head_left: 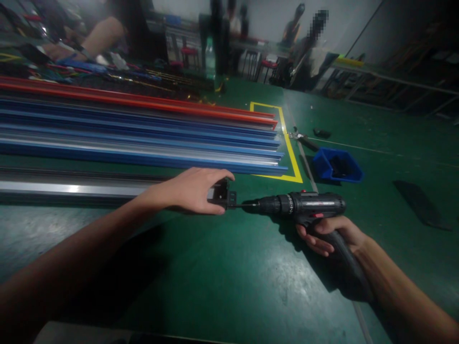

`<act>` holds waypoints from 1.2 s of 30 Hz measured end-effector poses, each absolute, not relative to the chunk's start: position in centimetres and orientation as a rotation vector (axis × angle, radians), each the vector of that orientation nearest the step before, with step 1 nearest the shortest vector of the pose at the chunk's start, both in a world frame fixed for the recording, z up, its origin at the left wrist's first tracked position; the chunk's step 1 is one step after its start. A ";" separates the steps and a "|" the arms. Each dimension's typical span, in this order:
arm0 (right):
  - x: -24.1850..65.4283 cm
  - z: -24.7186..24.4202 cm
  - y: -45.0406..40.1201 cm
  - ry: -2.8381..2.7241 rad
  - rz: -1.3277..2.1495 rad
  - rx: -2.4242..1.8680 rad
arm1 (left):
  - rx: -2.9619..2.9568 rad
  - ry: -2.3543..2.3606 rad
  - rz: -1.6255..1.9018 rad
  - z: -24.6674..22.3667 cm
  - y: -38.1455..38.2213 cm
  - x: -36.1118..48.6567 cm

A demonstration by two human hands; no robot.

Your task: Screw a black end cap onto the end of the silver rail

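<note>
My left hand (191,191) grips the right end of a long grey metal profile (71,188), its thumb and fingers around a black end piece (223,193). In my right hand (332,234) is a black cordless drill (315,204), held by its handle and pointing left. The drill's thin bit reaches the lower part of the black end piece; whether it sits in a screw is too small to tell. Behind the grey profile lie several blue profiles (179,145) and a red one (143,100), side by side on the green table (222,277).
A blue bin (339,165) with dark contents stands right of the yellow tape outline (294,160). Near it lie a dark-handled tool (304,140) and a small black object (322,133). A bottle (210,57), cables and another person's arm (102,38) are at the back.
</note>
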State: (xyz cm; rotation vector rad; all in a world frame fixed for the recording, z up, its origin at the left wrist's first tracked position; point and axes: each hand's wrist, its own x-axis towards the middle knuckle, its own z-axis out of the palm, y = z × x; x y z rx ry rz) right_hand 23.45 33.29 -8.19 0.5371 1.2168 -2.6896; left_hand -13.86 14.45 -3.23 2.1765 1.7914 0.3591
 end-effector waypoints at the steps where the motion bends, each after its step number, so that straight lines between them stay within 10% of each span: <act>1: 23.4 -8.2 33.3 1.215 -2.692 0.537 | 2.167 1.795 0.355 -3.2 14.5 -13.9; 36: 23.3 -7.7 32.8 1.273 -2.698 0.588 | 2.109 1.851 0.411 -3.2 14.9 -13.7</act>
